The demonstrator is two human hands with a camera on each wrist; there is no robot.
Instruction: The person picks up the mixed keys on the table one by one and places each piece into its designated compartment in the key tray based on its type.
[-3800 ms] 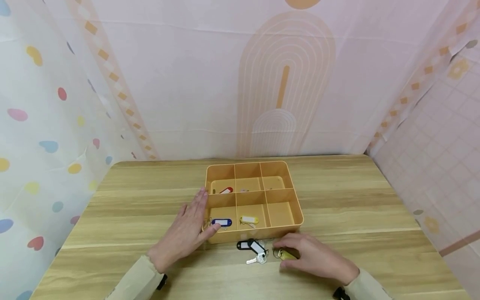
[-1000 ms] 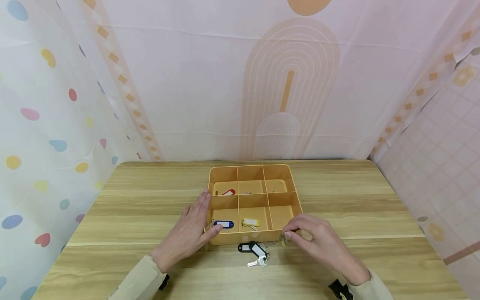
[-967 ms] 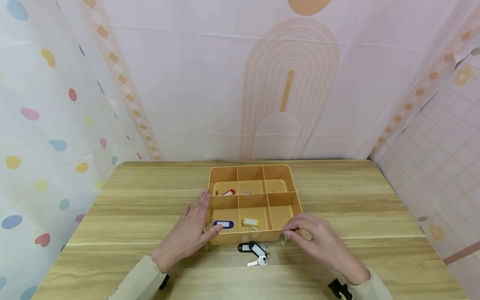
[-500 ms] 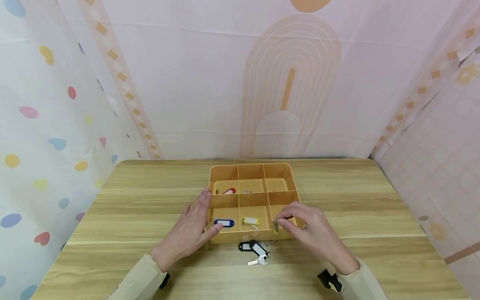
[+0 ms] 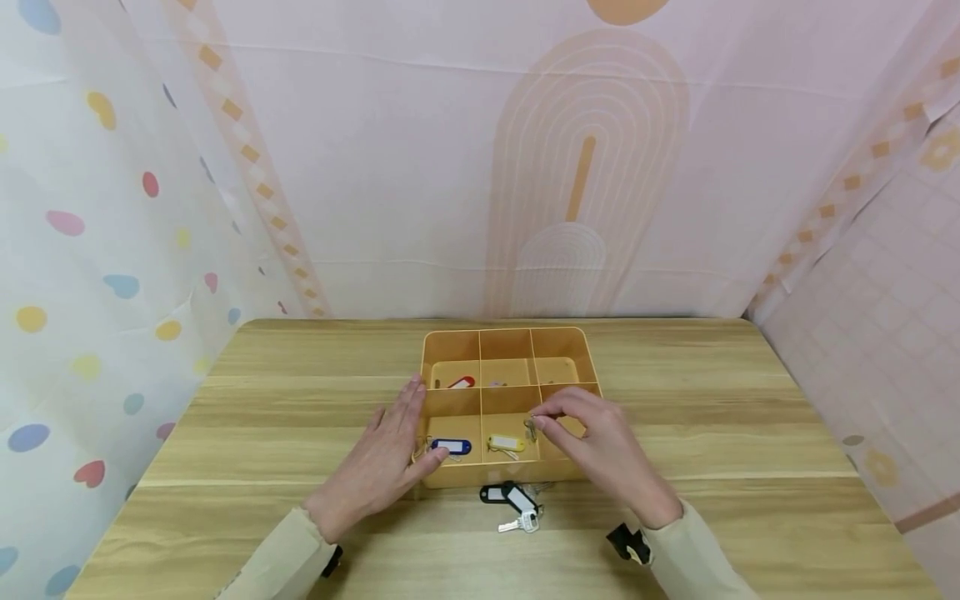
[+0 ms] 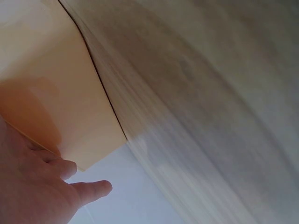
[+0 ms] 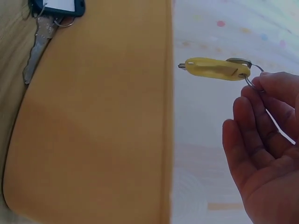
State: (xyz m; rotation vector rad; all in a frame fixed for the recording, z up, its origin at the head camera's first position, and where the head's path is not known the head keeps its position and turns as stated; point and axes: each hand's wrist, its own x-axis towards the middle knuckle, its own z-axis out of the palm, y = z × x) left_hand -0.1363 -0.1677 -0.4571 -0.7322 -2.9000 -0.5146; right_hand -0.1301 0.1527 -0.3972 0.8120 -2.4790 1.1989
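My right hand (image 5: 600,442) pinches the metal ring of a key with a yellow tag (image 7: 217,69); they hang over the front middle compartment of a yellow-orange divided box (image 5: 510,475). My left hand (image 5: 382,454) rests along the box's left side with straight fingers, its thumb over the front left corner. In the front left compartment lies a blue key tag (image 5: 452,447). Another yellow key tag (image 5: 506,443) lies in the front middle one. A red key tag (image 5: 462,382) sits in the back left compartment.
Keys with black tags (image 5: 519,498) lie on the wooden table (image 5: 300,400) against the front of the box; one silver key (image 5: 520,522) points left. Small items, too small to make out, lie in the back compartments. A patterned curtain (image 5: 390,167) hangs behind the table.
My right hand has picked up the yellow-tagged key from the table and carried it up and left over the box to the front middle compartment. The left hand stays put.
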